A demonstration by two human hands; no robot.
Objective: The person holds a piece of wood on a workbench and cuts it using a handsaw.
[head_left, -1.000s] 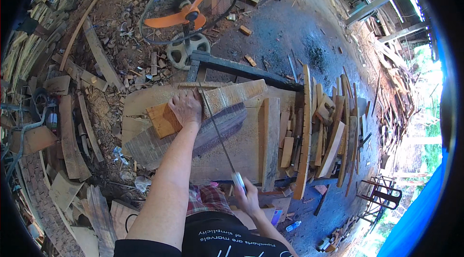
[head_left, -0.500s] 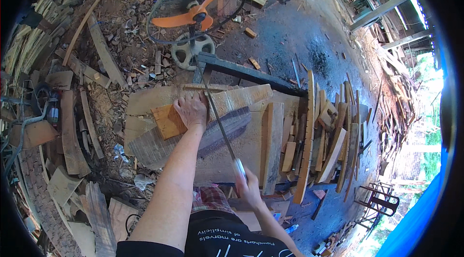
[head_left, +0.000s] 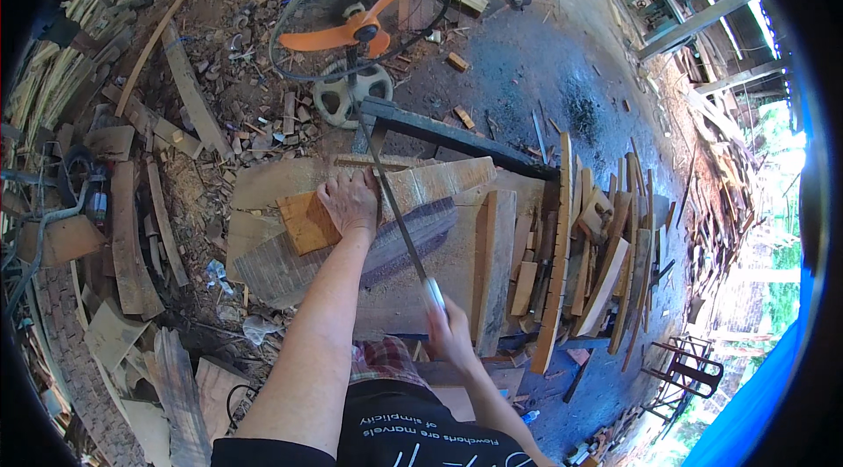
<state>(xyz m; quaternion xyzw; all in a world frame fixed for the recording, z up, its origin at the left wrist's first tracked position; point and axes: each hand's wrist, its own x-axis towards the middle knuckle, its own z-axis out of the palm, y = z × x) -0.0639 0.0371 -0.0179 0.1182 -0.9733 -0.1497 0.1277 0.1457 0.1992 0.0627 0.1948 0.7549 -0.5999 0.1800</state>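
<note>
A wooden board [head_left: 439, 181] lies on the bench top, its left end orange-brown and its right end pale and dusty. My left hand [head_left: 351, 205] presses down on it, fingers curled toward its far edge. Right beside those fingers, the long thin blade of a handsaw [head_left: 399, 225] crosses the board. My right hand [head_left: 450, 337] is closed around the saw's pale handle, nearer my body. Under the board rests a grey weathered plank [head_left: 272, 267]. How deep the blade sits in the wood is hidden.
Beyond the bench [head_left: 360, 318] stands a fan [head_left: 363, 31] with orange blades in a round ring. Several wooden strips [head_left: 553, 274] lie side by side at the right. Offcuts and scrap boards [head_left: 180, 379] cover the left. A metal-framed chair [head_left: 689, 366] stands far right.
My right hand and the saw handle have moved slightly away from my body, along the blade's line. My left hand stays on the board.
</note>
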